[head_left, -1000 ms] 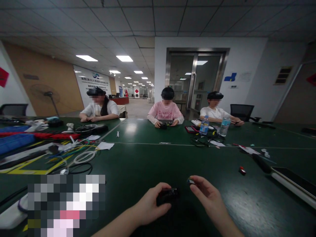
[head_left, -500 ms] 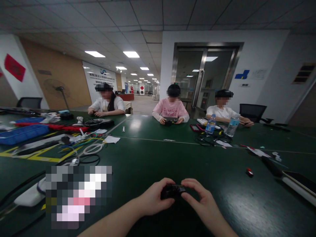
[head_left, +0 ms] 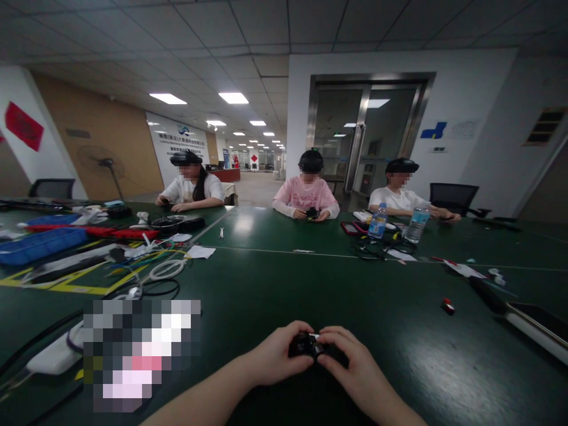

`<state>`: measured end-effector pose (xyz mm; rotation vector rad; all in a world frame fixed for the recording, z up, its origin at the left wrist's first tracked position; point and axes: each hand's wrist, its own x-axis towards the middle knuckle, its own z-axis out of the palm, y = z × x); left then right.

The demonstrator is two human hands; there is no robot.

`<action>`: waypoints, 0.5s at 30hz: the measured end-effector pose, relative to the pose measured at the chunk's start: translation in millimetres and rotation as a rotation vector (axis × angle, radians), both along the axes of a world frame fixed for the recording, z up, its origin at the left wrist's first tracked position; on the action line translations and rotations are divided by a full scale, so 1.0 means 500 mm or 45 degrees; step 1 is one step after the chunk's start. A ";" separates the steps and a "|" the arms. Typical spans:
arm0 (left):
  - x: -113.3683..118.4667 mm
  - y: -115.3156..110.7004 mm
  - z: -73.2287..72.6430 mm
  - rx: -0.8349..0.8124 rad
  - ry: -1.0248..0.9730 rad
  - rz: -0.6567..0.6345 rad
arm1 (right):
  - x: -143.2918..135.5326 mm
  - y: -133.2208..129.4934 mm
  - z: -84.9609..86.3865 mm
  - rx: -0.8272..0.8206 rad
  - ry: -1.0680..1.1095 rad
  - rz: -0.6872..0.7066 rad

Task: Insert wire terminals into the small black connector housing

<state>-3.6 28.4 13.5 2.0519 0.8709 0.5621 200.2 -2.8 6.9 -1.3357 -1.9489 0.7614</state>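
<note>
A small black object (head_left: 306, 345) with a pale or shiny patch sits between my hands, just above the near part of the dark green table (head_left: 248, 290). Its kind cannot be made out. My left hand (head_left: 278, 355) is closed round its left side, thumb below and fingers above. From the right, the thumb and fingers of my right hand (head_left: 348, 358) pinch its other end. Much of the object is hidden by my fingers. To the right lies a small red and black piece (head_left: 448, 306), apart from both hands.
On the left are a blue tray (head_left: 44, 245), tangled cables (head_left: 166, 270) and a white power strip (head_left: 57, 352). Two water bottles (head_left: 377, 222) stand farther back, right of centre. A flat device (head_left: 539, 328) lies at the right edge. Three people sit across the table.
My right hand has moved left and its fingertips have closed in on the black object. My left hand keeps its grip in about the same place.
</note>
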 end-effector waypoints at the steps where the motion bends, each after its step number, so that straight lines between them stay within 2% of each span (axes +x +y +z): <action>1: 0.000 0.000 0.001 0.000 0.008 -0.005 | 0.000 -0.002 0.001 0.005 -0.014 -0.003; 6: 0.000 -0.001 0.002 -0.026 -0.005 -0.017 | -0.002 -0.006 0.002 0.020 -0.011 -0.011; 15: -0.002 0.003 -0.010 -0.114 -0.111 0.005 | -0.010 0.000 0.000 -0.016 0.205 -0.010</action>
